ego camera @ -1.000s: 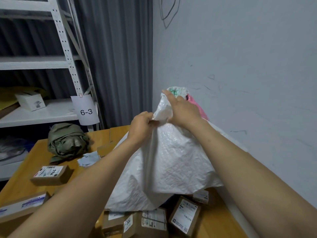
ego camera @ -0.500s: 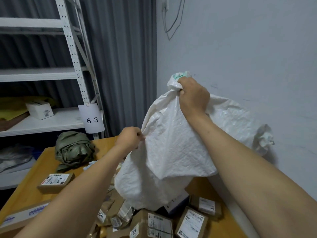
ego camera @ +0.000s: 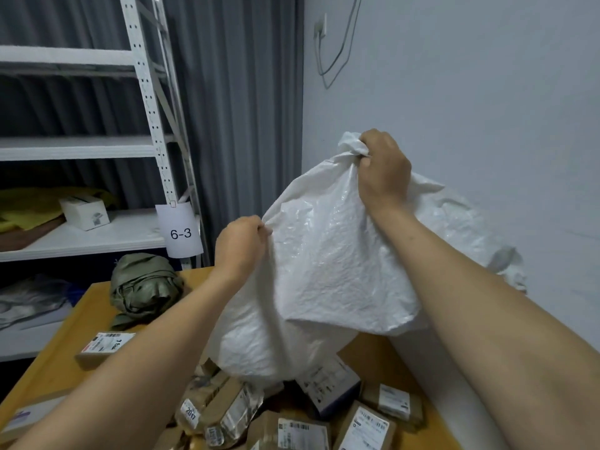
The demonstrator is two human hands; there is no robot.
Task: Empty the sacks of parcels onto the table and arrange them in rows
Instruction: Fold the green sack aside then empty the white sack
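Head view. My right hand (ego camera: 383, 167) has its fingers curled tight round a bunched corner of the white woven sack (ego camera: 324, 271). My left hand (ego camera: 242, 245) pinches a fold of its side, lower down and nearer me.

Change over the last second: the right hand has climbed and drawn the sack up with it. The sack now hangs mouth-down over the wooden table (ego camera: 58, 362). More parcels (ego camera: 292, 417) lie exposed beneath it than before, among them a blue-and-white box (ego camera: 328, 384) just at the mouth. A pink item that showed behind the sack a second ago is out of sight.

Judgement: tipping is under way and mostly done. The upper sack hangs slack, but the lower part bulges. Another lift or shake seems needed before any arranging. No rows exist yet; the pile is jumbled.

Containers:
- White sack: inverted, with its lower edge touching the heap. I cannot tell whether anything remains inside.
- Green sack (ego camera: 143, 287): crumpled on the table's far left. It looks collapsed, and its contents are not visible.
- One labelled parcel (ego camera: 104, 345) lies apart, near the green sack.
- Shelf rack (ego camera: 97, 235), tagged 6-3 (ego camera: 181, 233), holds a small white box (ego camera: 85, 211).
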